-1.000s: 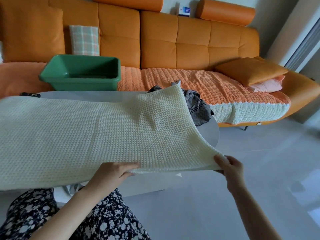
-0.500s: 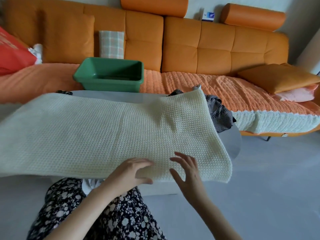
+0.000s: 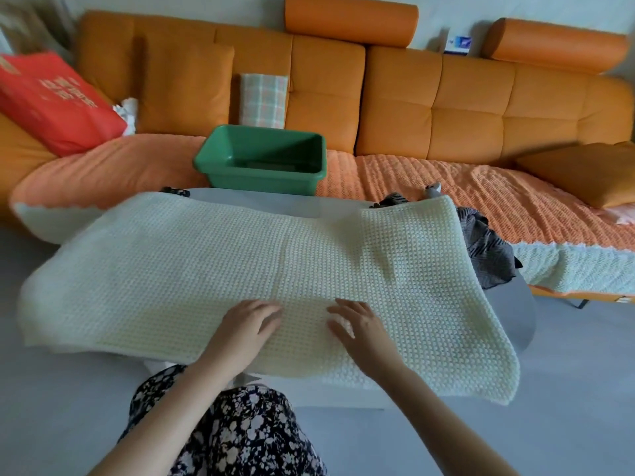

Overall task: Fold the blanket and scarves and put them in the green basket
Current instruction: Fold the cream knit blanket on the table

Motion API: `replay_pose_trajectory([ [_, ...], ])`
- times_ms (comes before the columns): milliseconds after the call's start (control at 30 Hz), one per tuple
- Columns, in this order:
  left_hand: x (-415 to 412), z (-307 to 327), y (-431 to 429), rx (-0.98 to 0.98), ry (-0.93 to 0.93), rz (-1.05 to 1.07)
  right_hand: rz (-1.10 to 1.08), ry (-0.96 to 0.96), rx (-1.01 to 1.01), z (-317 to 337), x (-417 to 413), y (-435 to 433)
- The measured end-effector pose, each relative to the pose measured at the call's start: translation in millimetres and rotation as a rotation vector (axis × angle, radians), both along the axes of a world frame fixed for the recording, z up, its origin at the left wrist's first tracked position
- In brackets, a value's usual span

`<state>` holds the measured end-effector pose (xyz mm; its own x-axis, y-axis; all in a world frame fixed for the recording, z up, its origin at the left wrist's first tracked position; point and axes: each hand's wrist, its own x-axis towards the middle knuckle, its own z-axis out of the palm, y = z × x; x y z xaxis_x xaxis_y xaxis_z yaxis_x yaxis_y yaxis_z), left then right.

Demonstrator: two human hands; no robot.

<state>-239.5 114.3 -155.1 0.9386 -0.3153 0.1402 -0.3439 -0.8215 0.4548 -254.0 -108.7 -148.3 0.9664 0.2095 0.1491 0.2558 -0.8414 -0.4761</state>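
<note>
A cream knitted blanket (image 3: 206, 269) lies spread over the low grey table (image 3: 515, 314), hanging past its front and left edges. My left hand (image 3: 249, 326) and my right hand (image 3: 357, 324) rest flat on its near part, side by side, fingers apart, holding nothing. A dark grey scarf (image 3: 488, 249) is bunched at the table's right end, partly under the blanket's far right corner. The green basket (image 3: 264, 163) stands on the sofa seat beyond the table and looks empty.
The orange sofa (image 3: 446, 108) runs along the back, with a red bag (image 3: 55, 101) at left, a plaid cushion (image 3: 263, 99) behind the basket and an orange cushion (image 3: 580, 171) at right. A small dark object (image 3: 175, 191) sits at the table's far left. Grey floor surrounds me.
My hands let go of the blanket's near edge and right corner, and it dropped onto the table. Both hands moved together and now lie flat on it. The view swung left.
</note>
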Motion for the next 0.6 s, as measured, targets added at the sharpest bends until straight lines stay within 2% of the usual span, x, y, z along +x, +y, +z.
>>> replay_pose_trajectory([
  [100, 19, 10, -2, -0.038, 0.016, 0.023, -0.041, -0.059, 0.009, 12, 36, -12],
  [300, 82, 18, -12, -0.038, 0.036, 0.003, -0.157, -0.167, -0.112, 40, 126, -37],
  [600, 200, 11, -43, -0.007, 0.019, -0.018, -0.259, -0.067, -0.298, 61, 237, -74],
])
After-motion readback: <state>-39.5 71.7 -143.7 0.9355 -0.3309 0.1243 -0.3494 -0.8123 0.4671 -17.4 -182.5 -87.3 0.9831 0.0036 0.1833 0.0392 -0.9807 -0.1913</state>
